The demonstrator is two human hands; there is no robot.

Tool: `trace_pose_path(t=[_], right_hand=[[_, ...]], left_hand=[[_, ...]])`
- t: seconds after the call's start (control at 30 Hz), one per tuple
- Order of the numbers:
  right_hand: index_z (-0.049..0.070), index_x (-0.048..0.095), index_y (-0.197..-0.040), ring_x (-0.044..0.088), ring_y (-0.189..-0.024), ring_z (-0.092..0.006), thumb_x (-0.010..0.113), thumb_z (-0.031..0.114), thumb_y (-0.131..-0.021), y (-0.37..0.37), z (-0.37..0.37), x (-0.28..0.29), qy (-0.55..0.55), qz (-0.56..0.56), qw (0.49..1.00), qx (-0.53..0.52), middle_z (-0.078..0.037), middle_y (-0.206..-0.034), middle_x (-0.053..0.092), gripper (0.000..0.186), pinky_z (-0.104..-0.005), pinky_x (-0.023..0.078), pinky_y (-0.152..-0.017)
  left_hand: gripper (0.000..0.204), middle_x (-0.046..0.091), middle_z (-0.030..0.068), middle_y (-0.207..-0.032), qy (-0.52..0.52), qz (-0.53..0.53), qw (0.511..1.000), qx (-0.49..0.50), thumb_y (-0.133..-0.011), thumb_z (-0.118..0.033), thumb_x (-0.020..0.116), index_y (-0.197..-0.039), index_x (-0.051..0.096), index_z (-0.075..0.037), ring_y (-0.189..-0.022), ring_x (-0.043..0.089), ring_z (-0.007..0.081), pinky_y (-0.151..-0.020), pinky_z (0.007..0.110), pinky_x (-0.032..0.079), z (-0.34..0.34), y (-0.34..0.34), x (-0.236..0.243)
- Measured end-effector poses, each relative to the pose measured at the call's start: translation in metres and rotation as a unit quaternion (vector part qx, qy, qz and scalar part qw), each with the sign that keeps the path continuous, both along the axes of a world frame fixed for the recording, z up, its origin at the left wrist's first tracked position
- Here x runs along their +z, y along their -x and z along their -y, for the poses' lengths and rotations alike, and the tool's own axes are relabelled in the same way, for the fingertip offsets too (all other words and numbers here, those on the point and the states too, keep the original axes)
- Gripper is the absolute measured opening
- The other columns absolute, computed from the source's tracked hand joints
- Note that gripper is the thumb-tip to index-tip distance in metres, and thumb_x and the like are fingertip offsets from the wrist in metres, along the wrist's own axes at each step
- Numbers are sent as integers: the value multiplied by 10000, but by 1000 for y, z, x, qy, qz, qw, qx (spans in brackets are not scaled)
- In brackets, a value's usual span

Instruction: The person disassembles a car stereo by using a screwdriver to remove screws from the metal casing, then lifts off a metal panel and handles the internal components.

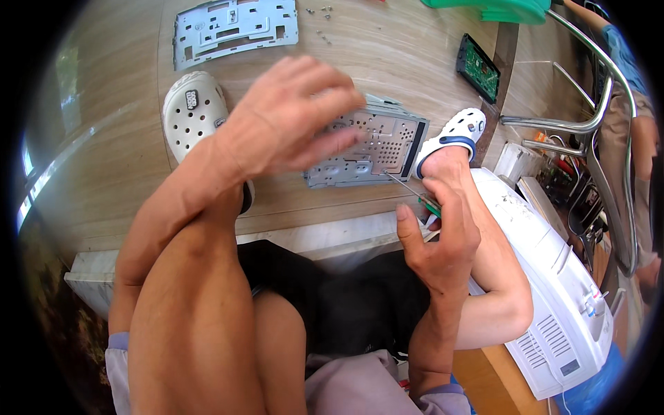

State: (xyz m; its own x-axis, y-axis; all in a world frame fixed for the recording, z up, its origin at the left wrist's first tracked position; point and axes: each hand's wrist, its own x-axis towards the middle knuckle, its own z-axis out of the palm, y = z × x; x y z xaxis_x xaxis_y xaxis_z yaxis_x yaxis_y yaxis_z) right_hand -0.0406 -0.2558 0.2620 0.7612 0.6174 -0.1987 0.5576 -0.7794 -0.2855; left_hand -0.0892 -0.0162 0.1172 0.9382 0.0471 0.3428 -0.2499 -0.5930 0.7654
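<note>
My right hand [443, 232] is closed around a screwdriver [430, 204] with a thin metal shaft and a green handle. Its tip meets the lower right of a silver perforated metal case [389, 142], which stands on the floor between my feet. Over the left part of that case hovers my left hand [297, 114], slightly blurred. Its thumb is apart from the bent fingers, and nothing shows between them. The hand hides part of the case behind it.
A flat metal panel with cutouts [235, 31] lies far left, beside several small screws [319, 12]. A green circuit board [478, 69] rests far right. A white appliance housing [546, 290] and chrome chair legs [553, 124] stand right. Another person sits at the right edge.
</note>
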Motion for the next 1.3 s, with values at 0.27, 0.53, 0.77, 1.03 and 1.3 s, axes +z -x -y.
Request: trace_pose_path(t=[0.27, 0.53, 0.77, 1.03, 1.3], right_hand=[[-3, 683, -1118, 700, -714, -281, 776, 54, -847, -1, 4, -12, -17, 53, 995, 81, -126, -900, 719, 292, -358, 553, -635], [4, 683, -1062, 672, -661, -295, 763, 24, -839, 0, 8, -11, -29, 37, 997, 69, -128, -824, 687, 238, -379, 536, -602], [-4, 710, -1039, 724, -752, -231, 766, 56, -905, -3, 14, 4, -19, 44, 999, -3, -124, -877, 739, 157, -314, 554, -679], [7, 708, -1025, 697, -666, -218, 770, 69, -893, -12, 26, 7, -34, 83, 995, -37, -109, -859, 726, 159, -314, 540, -573], [-12, 698, -1043, 696, -707, -209, 750, 30, -904, -14, 26, 1, -53, 73, 995, -53, -114, -883, 723, 154, -305, 549, -617]], left_hand=[[540, 589, 96, -1305, -66, 4, 994, -84, -772, -338, 839, -1229, 639, -130, -1216, 558, 284, -1050, 463, 429, 18, 5, 5], [461, 575, 102, -1334, -77, 29, 989, -121, -738, -285, 842, -1134, 670, -123, -1273, 524, 291, -1113, 505, 391, 30, 0, 9], [208, 620, 75, -1098, -115, 83, 972, -187, -754, -160, 685, -943, 713, -78, -1190, 552, 257, -1119, 498, 389, 49, -17, 14], [66, 568, 19, -812, -143, 93, 960, -224, -715, -146, 669, -734, 662, -83, -924, 562, 212, -1061, 444, 433, 65, -27, 17], [79, 564, 20, -772, -251, 112, 946, -170, -746, -149, 663, -747, 645, -73, -889, 563, 210, -1029, 416, 434, 77, -21, 20]])
